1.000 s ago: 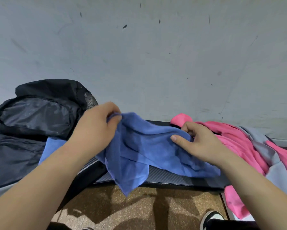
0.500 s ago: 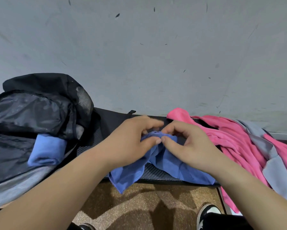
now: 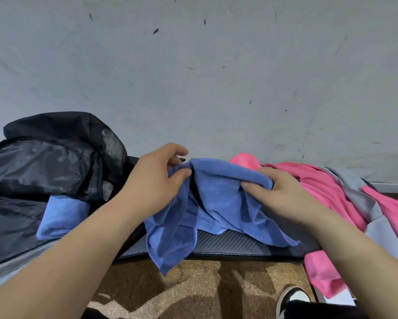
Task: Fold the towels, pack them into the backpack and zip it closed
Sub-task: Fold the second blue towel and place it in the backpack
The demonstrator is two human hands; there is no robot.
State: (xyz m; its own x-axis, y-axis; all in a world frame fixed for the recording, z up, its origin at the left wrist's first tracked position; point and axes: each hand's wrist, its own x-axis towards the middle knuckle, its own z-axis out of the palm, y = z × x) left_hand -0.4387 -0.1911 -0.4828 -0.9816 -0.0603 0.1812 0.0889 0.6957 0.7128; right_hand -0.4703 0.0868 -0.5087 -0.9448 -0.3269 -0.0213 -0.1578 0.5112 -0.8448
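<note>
Now | left fingers (image 3: 181,175) pinch blue towel (image 3: 216,199) | right fingers (image 3: 253,187) grip it

A: What do the two hands hold?
B: The left hand (image 3: 156,178) and the right hand (image 3: 283,196) pinch the top edge of a soft blue cloth towel (image 3: 218,203). It hangs down over a dark ribbed mat (image 3: 239,242).
A: What is on the left?
B: An open black fabric backpack (image 3: 43,157), with a folded light blue towel (image 3: 60,215) poking out of it.
A: And on the right?
B: A crumpled bright pink towel (image 3: 320,187) and a grey cloth (image 3: 359,199).
</note>
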